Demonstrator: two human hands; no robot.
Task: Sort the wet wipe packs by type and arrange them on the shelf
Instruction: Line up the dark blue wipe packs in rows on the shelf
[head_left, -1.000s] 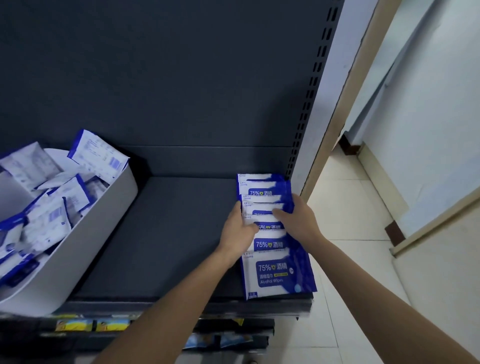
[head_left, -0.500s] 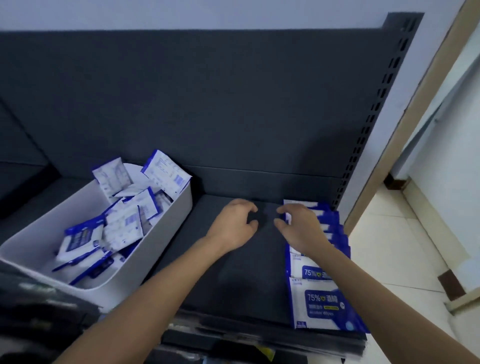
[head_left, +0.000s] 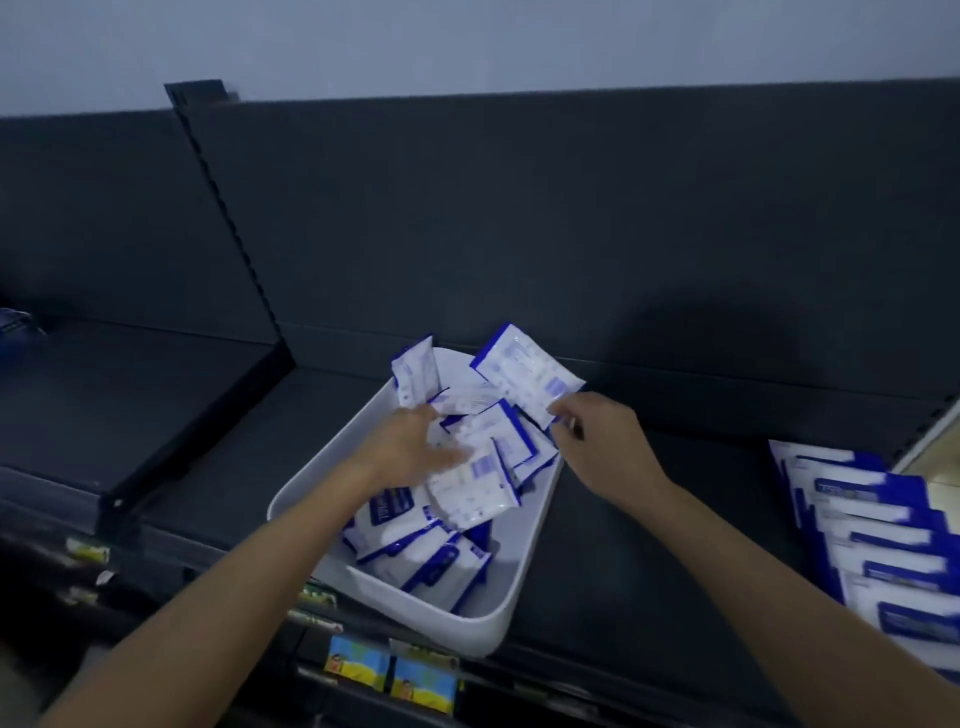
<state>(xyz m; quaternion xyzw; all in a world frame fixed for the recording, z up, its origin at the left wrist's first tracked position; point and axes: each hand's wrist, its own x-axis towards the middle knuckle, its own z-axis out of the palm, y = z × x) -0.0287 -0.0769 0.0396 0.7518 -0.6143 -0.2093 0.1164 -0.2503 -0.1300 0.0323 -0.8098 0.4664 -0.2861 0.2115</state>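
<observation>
A white bin (head_left: 524, 566) stands on the dark shelf (head_left: 649, 519) and holds several blue-and-white wet wipe packs (head_left: 415, 551) in a loose heap. My left hand (head_left: 410, 447) reaches into the bin, fingers spread flat on the top packs and holding nothing. One wet wipe pack (head_left: 524, 379) leans on the bin's far right rim, back side up. My right hand (head_left: 597, 441) pinches that pack's near corner with its fingertips. At the shelf's right end lies an overlapping row of blue alcohol wipe packs (head_left: 872, 535), face up.
A perforated upright (head_left: 228, 223) divides this shelf from the dark shelf section on the left (head_left: 130, 405). The dark back panel rises behind the bin. Yellow-and-blue packages (head_left: 384, 673) sit on the lower shelf below the bin. Bare shelf lies between bin and row.
Both hands have left the row of packs on the right and moved left to the bin. The view swung left with them; the row now sits at the right edge.
</observation>
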